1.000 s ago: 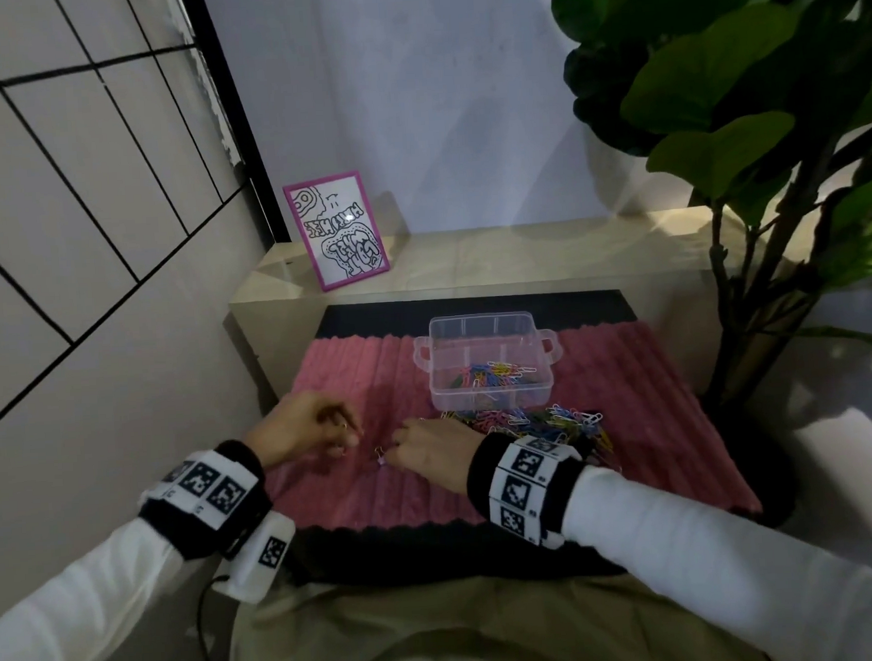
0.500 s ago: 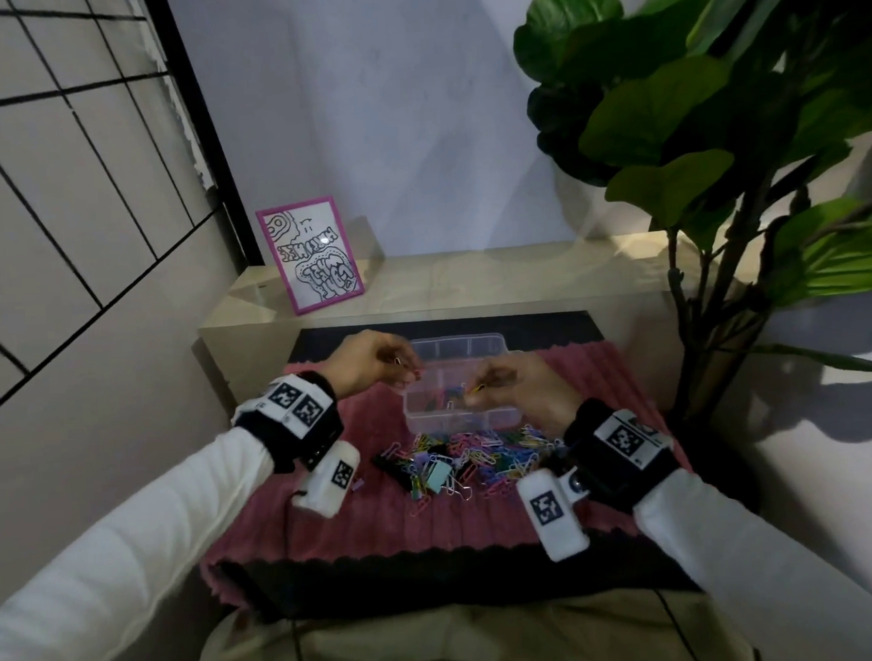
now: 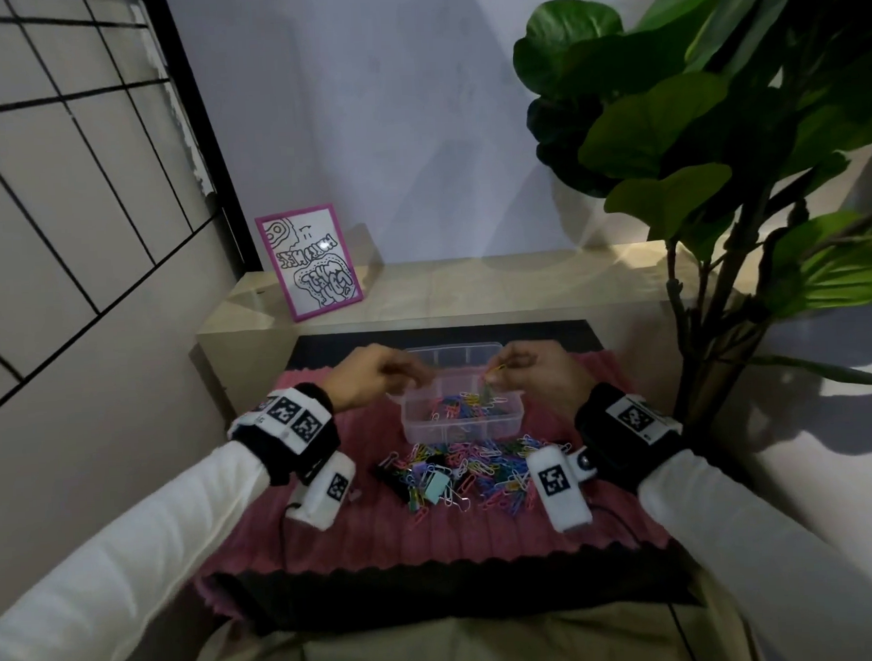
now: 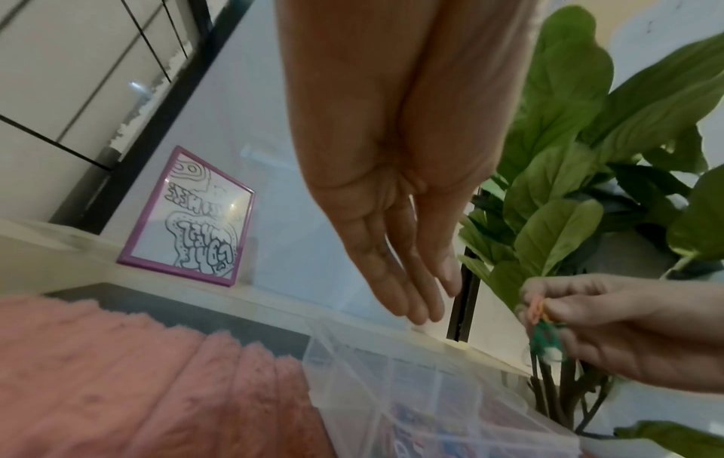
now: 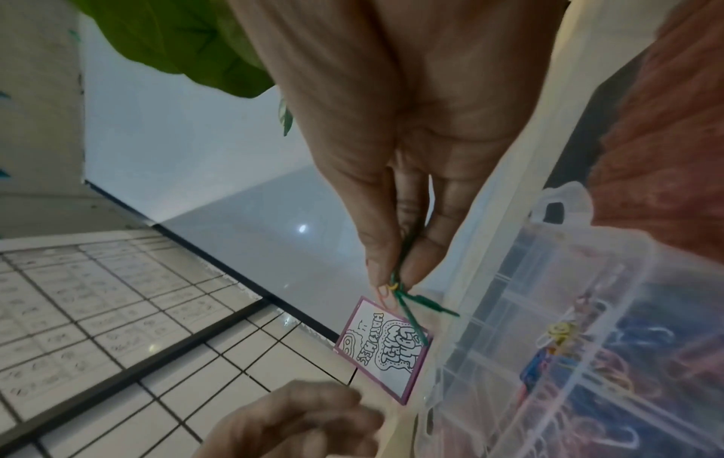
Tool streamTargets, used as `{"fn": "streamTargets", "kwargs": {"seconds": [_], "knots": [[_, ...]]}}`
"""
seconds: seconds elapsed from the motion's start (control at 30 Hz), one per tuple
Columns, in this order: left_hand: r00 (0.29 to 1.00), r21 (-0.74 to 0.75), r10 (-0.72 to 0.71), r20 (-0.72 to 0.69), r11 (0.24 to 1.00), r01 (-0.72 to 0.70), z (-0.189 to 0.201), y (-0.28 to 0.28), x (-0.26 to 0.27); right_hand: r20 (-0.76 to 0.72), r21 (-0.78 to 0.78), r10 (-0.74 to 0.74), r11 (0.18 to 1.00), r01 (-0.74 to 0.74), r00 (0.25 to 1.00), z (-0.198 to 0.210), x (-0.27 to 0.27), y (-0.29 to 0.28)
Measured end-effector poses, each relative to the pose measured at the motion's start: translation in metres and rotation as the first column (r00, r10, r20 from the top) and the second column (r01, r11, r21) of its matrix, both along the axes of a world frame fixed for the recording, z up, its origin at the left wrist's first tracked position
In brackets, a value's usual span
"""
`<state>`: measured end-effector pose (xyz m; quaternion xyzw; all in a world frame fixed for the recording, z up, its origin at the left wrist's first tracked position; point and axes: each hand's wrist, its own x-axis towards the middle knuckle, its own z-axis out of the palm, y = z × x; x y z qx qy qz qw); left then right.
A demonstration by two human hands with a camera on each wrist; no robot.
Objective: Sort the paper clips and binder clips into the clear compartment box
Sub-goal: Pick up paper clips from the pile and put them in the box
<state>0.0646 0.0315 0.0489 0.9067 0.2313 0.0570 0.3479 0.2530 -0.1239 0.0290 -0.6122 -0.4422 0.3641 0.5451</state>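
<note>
The clear compartment box (image 3: 413, 425) stands on the pink mat, with coloured paper clips (image 3: 465, 404) in its near compartments. My right hand (image 3: 499, 372) hovers over the box's right side. Its thumb and fingers (image 5: 421, 248) pinch a few linked paper clips (image 5: 407, 302), green and yellow. My left hand (image 3: 416, 379) is over the left side of the box. Its fingers (image 4: 407, 288) are straight and hold nothing. A loose pile of paper clips (image 3: 492, 474) with a mint binder clip (image 3: 434, 484) lies in front of the box.
The pink ribbed mat (image 3: 333, 538) covers a black pad on a low table. A framed drawing (image 3: 311, 261) leans on the beige ledge behind. A large leafy plant (image 3: 708, 164) stands close on the right. A tiled wall runs along the left.
Both hands have risen from the mat near the pile to above the box, the right one bringing paper clips. Over the last half second they have hardly moved.
</note>
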Motion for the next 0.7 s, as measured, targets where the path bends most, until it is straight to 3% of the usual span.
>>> {"fn": "streamTargets", "kwargs": {"seconds": [0.23, 0.33, 0.43, 0.53, 0.7], "knots": [[0.998, -0.085, 0.008, -0.066, 0.996, -0.014, -0.004, -0.013, -0.070, 0.278, -0.098, -0.010, 0.994, 0.039, 0.961, 0.003, -0.006, 0.037], [0.993, -0.063, 0.009, -0.120, 0.998, -0.016, -0.020, -0.023, -0.082, 0.506, -0.213, 0.048, 0.974, 0.070, 0.861, -0.003, -0.008, 0.045], [0.986, -0.064, -0.017, -0.165, 0.998, 0.007, -0.036, -0.038, -0.083, 0.690, -0.311, 0.180, 0.948, 0.062, 0.701, -0.006, -0.016, 0.041], [0.978, 0.095, -0.009, -0.210, 0.995, 0.030, -0.046, -0.042, -0.073, 0.779, -0.210, 0.156, 0.978, 0.017, 0.607, -0.003, -0.029, 0.032], [0.988, 0.280, 0.055, -0.145, 0.960, -0.012, -0.047, -0.035, -0.046, 0.780, -0.123, 0.213, 0.974, -0.190, 0.588, 0.001, -0.055, 0.027]]}}
